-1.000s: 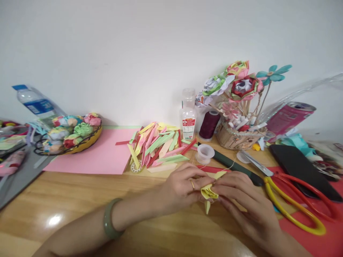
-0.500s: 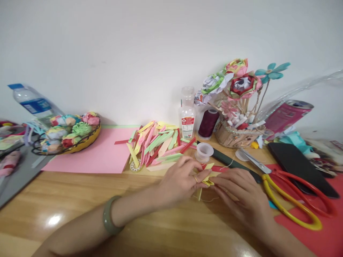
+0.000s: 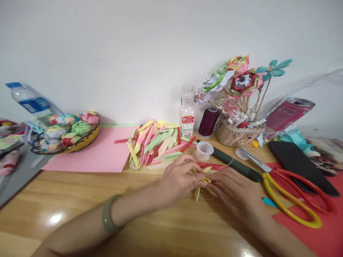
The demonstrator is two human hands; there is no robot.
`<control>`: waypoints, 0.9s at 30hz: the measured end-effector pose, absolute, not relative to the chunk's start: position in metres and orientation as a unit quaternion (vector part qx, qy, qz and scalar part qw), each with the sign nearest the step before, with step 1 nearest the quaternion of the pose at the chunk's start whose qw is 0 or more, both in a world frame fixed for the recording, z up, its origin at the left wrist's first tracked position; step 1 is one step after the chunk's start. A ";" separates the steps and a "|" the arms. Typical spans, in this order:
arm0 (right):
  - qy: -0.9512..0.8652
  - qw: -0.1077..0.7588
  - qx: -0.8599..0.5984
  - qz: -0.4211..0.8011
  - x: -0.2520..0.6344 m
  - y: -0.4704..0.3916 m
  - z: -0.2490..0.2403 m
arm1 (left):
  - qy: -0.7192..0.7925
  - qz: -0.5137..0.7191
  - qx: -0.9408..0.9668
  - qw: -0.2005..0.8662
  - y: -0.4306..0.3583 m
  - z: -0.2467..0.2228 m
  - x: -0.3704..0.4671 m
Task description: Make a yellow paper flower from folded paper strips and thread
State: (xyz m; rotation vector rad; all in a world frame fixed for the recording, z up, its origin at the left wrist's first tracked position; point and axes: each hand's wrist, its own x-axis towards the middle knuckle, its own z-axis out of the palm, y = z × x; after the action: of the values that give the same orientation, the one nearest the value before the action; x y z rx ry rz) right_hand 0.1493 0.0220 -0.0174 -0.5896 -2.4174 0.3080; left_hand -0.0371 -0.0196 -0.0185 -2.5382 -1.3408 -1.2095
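Between my two hands is a small folded yellow paper piece (image 3: 205, 180) with strips sticking out up and down. My left hand (image 3: 180, 178), with a ring on one finger, pinches its left side. The fingertips of my right hand (image 3: 235, 187) are closed on its right side. A thin pale thread (image 3: 207, 198) loops beneath the paper, just above the table. Close behind my hands stands a small white plastic spool (image 3: 204, 151). The fingers partly cover the paper, so its exact folds are hidden.
Folded paper strips (image 3: 158, 142) lie piled on pink paper (image 3: 107, 153). Behind are a glass bottle (image 3: 188, 114), a purple thread cone (image 3: 208, 123) and a basket of paper flowers (image 3: 235, 135). Scissors (image 3: 294, 200) and a black phone (image 3: 297, 164) lie right. A yellow basket (image 3: 89, 137) sits left.
My right hand has shifted slightly left, closer to my left hand. The yellow paper has turned a little, and its lower strips now show spread apart.
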 end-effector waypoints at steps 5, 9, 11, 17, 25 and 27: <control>-0.919 0.296 -0.225 0.132 0.148 0.020 -0.019 | -0.439 -0.366 -0.820 -0.017 -0.020 -0.018 -0.037; -0.920 0.304 -0.210 0.134 0.146 0.018 -0.021 | -0.442 -0.362 -0.820 -0.031 -0.022 -0.019 -0.036; -0.919 0.306 -0.206 0.138 0.145 0.017 -0.021 | -0.444 -0.357 -0.821 -0.037 -0.022 -0.020 -0.035; -0.906 0.301 -0.233 0.187 0.147 0.019 -0.011 | -0.458 -0.317 -0.824 -0.103 -0.024 -0.015 -0.035; -0.861 0.328 -0.331 0.207 0.158 0.029 0.003 | -0.543 -0.505 -0.655 -0.145 -0.025 -0.015 -0.047; -0.880 0.295 -0.302 0.217 0.157 0.030 0.003 | -0.539 -0.485 -0.664 -0.183 -0.027 -0.015 -0.048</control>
State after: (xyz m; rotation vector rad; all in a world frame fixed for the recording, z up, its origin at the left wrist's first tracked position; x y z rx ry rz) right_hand 0.1573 0.0296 0.0027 -0.8049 -2.3415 0.5763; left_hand -0.0480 -0.0266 -0.0146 -2.3691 -1.9244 -1.7333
